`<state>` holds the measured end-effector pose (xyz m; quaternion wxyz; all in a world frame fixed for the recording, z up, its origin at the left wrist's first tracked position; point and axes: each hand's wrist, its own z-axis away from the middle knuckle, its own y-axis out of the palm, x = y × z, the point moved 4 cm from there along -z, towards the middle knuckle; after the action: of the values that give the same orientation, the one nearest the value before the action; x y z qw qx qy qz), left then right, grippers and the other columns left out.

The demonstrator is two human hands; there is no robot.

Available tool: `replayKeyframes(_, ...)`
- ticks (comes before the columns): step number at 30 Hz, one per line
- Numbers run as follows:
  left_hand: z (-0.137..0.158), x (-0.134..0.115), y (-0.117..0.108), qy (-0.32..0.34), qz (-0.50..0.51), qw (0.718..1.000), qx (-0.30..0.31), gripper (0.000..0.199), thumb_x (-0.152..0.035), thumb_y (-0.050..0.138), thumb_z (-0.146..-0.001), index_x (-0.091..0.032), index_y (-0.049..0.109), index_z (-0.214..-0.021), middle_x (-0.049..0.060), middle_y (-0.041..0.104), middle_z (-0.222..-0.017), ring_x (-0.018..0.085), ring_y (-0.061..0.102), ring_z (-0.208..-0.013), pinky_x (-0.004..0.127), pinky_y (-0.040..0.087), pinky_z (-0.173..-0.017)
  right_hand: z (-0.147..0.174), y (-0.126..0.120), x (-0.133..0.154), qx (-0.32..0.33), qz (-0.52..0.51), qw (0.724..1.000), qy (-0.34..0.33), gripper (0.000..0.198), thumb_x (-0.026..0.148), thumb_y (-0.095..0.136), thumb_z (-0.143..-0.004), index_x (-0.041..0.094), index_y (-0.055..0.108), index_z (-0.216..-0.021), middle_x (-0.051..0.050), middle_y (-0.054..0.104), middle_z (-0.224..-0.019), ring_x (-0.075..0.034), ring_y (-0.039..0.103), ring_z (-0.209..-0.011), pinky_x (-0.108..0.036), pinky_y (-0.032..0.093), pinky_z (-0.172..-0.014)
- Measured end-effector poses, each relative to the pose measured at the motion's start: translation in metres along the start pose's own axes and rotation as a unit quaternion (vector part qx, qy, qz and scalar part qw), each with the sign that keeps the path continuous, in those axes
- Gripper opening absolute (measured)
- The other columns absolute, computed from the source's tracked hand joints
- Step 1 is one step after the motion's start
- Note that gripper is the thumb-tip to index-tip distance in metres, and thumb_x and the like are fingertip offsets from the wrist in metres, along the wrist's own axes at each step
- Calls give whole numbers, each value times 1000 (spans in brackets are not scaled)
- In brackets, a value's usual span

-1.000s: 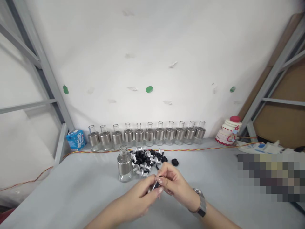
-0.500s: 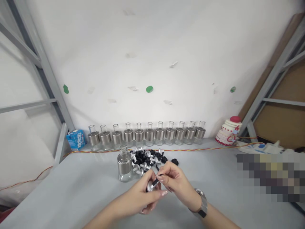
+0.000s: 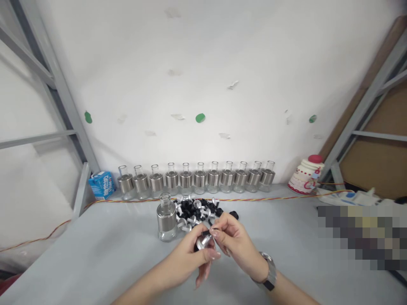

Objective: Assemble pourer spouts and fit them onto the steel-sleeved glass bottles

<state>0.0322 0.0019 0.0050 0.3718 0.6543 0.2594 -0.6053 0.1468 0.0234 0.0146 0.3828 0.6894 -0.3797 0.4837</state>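
Note:
My left hand (image 3: 193,256) is closed around a silver bottle stopper (image 3: 203,242), with the stem pointing up to the right. My right hand (image 3: 230,235) pinches a small dark strip-like piece (image 3: 207,232) against the stem; its exact kind is partly hidden by my fingertips. Both hands meet just above the tabletop. Beyond them lies a pile of black caps and silver stoppers (image 3: 197,212). To the left of the pile stands a glass bottle (image 3: 166,220) with a metal sleeve and an uncapped neck.
Along the wall stands a row of several glass bottles with metal sleeves (image 3: 200,178). A twisted cable (image 3: 254,199) runs in front of them. A blue carton (image 3: 102,185) sits at the left, a white and red jar (image 3: 307,174) at the right, on the grey table (image 3: 104,254).
The dark piece has shifted from lying along the stem to lying across its upper end. My left hand's lower fingers have extended downward. Bottles and pile stay put.

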Motion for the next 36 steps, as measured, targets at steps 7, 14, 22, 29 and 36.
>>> replayKeyframes(7, 2, 1, 1, 2, 8, 1000, -3, 23, -34, 54, -76, -19, 40, -86, -8, 42, -56, 2, 37, -35, 12, 32, -27, 3, -1, 6, 13, 42, 999, -7, 29, 38, 59, -74, 18, 38, -67, 6, 46, -56, -3, 35, -39, -16, 28, -37)
replayKeyframes(14, 3, -1, 3, 13, 47, 998, 26, 20, -34, 51, -79, -19, 39, -83, -8, 41, -56, 2, 35, -36, 11, 30, -26, 8, -1, 8, 2, 90, 995, -50, 23, 34, 53, -79, 19, 39, -69, 7, 41, -57, -4, 36, -42, -18, 30, -40)
replayKeyframes(22, 0, -4, 2, 1, 49, 999, 21, 21, -36, 51, -78, -19, 39, -80, -8, 41, -53, 2, 31, -33, 11, 28, -24, 11, -4, 7, 3, 158, 982, -103, 15, 27, 47, -84, 20, 40, -72, 5, 41, -61, -5, 38, -44, -19, 32, -42)
replayKeyframes(29, 4, -12, -8, -24, -27, 999, -19, 30, -24, 65, -65, -20, 41, -81, -10, 47, -51, 2, 36, -29, 12, 27, -26, 19, 2, 23, 53, 310, 915, -251, 14, 11, 44, -83, 22, 51, -88, 1, 47, -65, -11, 44, -59, -26, 38, -57)
replayKeyframes(36, 8, -23, -9, -20, -76, 996, -42, 28, -26, 65, -65, -19, 45, -84, -8, 48, -55, 2, 37, -36, 13, 26, -31, 21, 6, 27, 54, 347, 872, -340, 33, 3, 42, -80, 25, 48, -105, 0, 48, -66, -13, 42, -62, -32, 39, -64)
